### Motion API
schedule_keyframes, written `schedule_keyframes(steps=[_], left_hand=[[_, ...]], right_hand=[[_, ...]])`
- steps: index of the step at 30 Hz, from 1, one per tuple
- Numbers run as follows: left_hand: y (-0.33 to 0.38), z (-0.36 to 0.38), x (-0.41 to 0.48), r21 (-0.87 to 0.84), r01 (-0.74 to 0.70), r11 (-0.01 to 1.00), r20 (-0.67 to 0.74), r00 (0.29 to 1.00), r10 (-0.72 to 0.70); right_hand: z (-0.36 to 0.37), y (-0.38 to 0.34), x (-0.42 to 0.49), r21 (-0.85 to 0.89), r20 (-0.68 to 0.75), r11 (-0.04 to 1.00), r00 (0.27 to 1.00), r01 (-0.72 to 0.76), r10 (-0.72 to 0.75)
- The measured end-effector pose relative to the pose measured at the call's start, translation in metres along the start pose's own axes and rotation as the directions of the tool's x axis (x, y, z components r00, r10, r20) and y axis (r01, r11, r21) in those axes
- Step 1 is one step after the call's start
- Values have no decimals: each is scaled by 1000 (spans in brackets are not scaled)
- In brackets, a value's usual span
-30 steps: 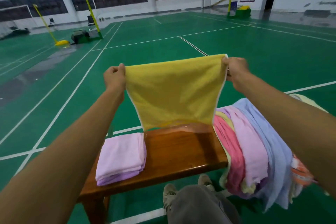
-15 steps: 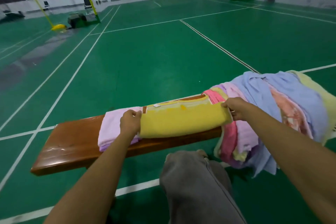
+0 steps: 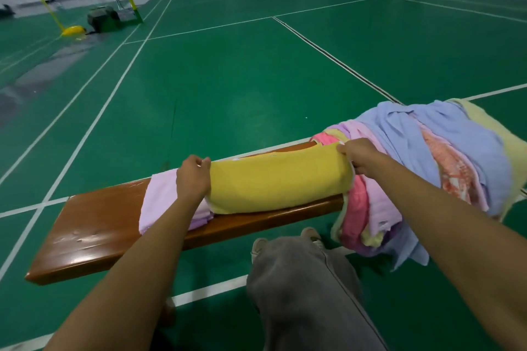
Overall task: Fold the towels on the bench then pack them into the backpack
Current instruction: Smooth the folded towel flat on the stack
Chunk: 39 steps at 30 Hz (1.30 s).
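Two hands are on one towel: your left hand [image 3: 192, 177] pinches the left end of the yellow towel [image 3: 278, 181] and your right hand [image 3: 360, 159] pinches its right end, fingers curled round the cloth at both ends. You have the towel folded over on itself on the wooden bench [image 3: 94, 232], its long axis running along the bench's length, the rounded fold edge facing you and the loose edges away from you on the far side of the bench.

At the towel's left end, under your left wrist, a folded lilac towel [image 3: 159, 202] already lies flat on the bench, and the yellow one partly overlaps it. At the towel's right end, a heap of unfolded towels [image 3: 427, 162] in pink, lilac, blue, orange and pale yellow drapes over the bench and hangs down its near side.

By my reading you are early on: one towel done, a second midway through folding, the heap untouched. No backpack shows in this view, so packing has yet to begin.
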State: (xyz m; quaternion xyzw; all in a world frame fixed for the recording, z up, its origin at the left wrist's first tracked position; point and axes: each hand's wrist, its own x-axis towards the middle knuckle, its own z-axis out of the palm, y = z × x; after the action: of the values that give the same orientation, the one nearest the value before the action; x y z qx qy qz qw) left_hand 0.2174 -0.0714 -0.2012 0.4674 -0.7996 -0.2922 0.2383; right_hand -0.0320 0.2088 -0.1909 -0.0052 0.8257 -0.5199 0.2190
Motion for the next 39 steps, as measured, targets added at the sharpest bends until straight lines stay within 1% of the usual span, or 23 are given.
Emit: schedule_keyframes(steps=[4, 8, 12, 16, 21, 23, 25, 27, 29, 30, 31, 33, 34, 36, 37, 39], left_hand=[[2, 5, 15, 13, -25, 1000, -2, 1000, 25], [7, 12, 36, 5, -49, 999, -3, 999, 50], [9, 22, 55, 24, -62, 998, 9, 998, 62], [10, 35, 69, 99, -92, 991, 27, 996, 90], [-7, 53, 84, 260, -120, 958, 33, 993, 116], [-14, 62, 85, 303, -127, 944, 25, 992, 126], [-19, 72, 87, 297, -160, 941, 43, 987, 155], [-22, 81, 83, 315, -196, 929, 58, 981, 187], [-24, 91, 72, 428, -247, 869, 78, 968, 237], [-24, 97, 64, 478, -302, 825, 109, 952, 285], [-23, 102, 55, 500, -374, 781, 170, 927, 335], [-14, 113, 34, 468, -510, 722, 331, 859, 391], [-9, 120, 25, 428, -554, 714, 414, 823, 390], [3, 136, 4, 355, -587, 728, 539, 765, 354], [7, 144, -5, 345, -592, 728, 575, 747, 334], [10, 154, -14, 365, -592, 719, 596, 741, 308]], right_hand=[[9, -8, 13, -44, -6, 999, 1000, 4, -4], [16, -14, 28, -48, -4, 999, 1000, -2, 2], [23, -17, 43, -88, -44, 996, 999, -7, 3], [32, -14, 60, -148, -32, 989, 999, 22, -27], [51, -3, 74, -265, -5, 960, 995, 95, -100], [57, 5, 80, -316, 8, 941, 992, 123, -127], [60, 14, 86, -401, -6, 905, 987, 143, -159], [62, 19, 85, -503, -16, 843, 973, 191, -230], [65, 19, 77, -612, 12, 753, 955, 241, -296], [68, 17, 72, -660, 29, 707, 949, 253, -313], [72, 15, 68, -700, 46, 666, 947, 258, -318], [81, 11, 60, -764, 68, 601, 955, 236, -288], [84, 10, 56, -785, 68, 584, 966, 206, -250], [89, 11, 52, -814, 51, 565, 986, 132, -157], [89, 11, 50, -820, 42, 561, 990, 110, -133], [88, 13, 48, -812, 45, 569, 986, 131, -163]])
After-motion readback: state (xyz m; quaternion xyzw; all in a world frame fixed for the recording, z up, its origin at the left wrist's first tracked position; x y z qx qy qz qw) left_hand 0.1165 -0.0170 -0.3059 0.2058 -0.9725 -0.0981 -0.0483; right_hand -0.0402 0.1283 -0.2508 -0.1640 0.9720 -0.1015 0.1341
